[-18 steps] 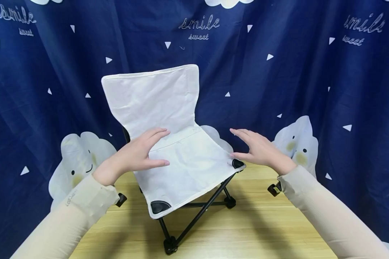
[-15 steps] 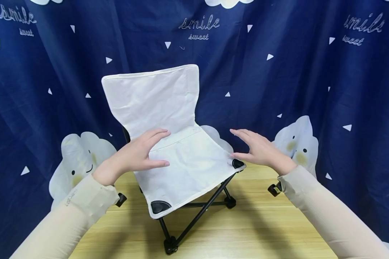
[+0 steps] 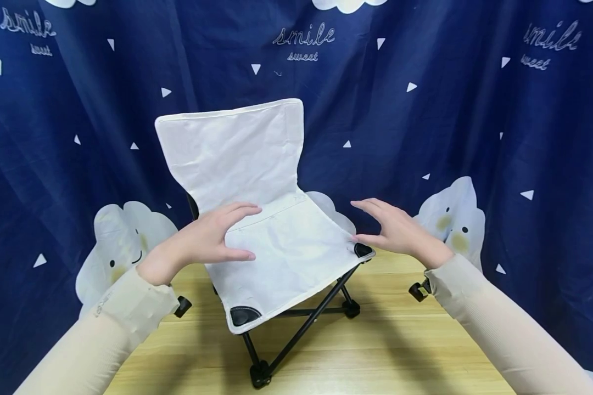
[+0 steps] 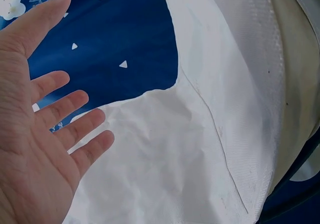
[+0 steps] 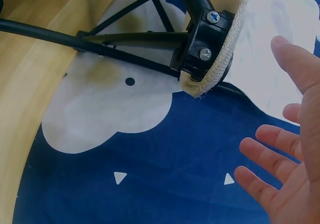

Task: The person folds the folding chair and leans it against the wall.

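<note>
On wood (image 3: 365, 351), white chair (image 3: 291, 241), spread fingers (image 4: 70, 104) nearby

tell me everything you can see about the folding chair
The folding chair stands unfolded and upright on a wood-grain surface, turned at an angle to the head camera. Its backrest and seat look like white woven fabric, slightly wrinkled, with a seam where they meet. Black patches cover both front seat corners. The black frame has crossed legs, and screws show at one corner bracket. Neither the left hand nor the right hand grips it.
</note>
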`<action>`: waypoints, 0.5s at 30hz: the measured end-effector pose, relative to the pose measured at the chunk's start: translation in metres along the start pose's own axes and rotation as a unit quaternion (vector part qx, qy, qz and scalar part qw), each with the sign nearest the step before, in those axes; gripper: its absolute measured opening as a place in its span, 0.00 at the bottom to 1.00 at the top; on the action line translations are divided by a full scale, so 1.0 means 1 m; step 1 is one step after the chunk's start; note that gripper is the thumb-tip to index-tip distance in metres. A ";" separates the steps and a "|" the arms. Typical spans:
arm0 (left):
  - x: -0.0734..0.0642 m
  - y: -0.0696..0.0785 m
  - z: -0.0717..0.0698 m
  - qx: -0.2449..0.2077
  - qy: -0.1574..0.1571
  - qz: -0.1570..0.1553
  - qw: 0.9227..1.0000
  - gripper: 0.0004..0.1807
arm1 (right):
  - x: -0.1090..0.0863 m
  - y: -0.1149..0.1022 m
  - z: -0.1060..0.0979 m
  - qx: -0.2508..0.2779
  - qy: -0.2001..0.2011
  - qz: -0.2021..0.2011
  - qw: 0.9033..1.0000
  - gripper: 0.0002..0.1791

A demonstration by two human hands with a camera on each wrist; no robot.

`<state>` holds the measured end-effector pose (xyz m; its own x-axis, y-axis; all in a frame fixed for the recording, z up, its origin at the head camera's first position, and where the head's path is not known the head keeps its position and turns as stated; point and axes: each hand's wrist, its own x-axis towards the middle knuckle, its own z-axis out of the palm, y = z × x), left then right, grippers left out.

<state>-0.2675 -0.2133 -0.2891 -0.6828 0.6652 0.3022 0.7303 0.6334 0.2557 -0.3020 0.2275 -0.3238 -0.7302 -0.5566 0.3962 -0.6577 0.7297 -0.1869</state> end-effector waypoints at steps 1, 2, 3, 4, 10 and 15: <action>0.000 0.001 0.000 -0.006 -0.001 0.001 1.000 0.49 | 0.000 0.000 0.000 0.000 0.000 -0.001 1.000 0.43; 0.000 0.001 0.000 -0.010 -0.002 0.003 1.000 0.48 | -0.001 0.000 0.000 -0.001 0.000 -0.001 1.000 0.43; 0.000 0.001 0.000 -0.013 0.000 0.006 1.000 0.48 | -0.001 0.000 0.000 -0.002 0.000 -0.003 1.000 0.43; 0.000 0.002 0.000 -0.017 0.000 0.008 1.000 0.48 | -0.001 0.000 0.000 -0.002 0.000 -0.003 1.000 0.43; -0.001 0.004 0.002 -0.030 0.001 0.024 0.999 0.46 | -0.003 0.000 -0.001 0.000 -0.001 -0.009 1.000 0.43; -0.002 0.005 0.003 -0.037 -0.006 0.027 0.999 0.45 | -0.004 0.001 0.000 0.003 -0.001 -0.015 1.000 0.44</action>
<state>-0.2619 -0.2102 -0.2916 -0.6420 0.7028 0.3065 0.7655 0.5656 0.3067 -0.2998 0.2301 -0.3259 -0.7110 -0.5781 0.4004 -0.6796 0.7112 -0.1800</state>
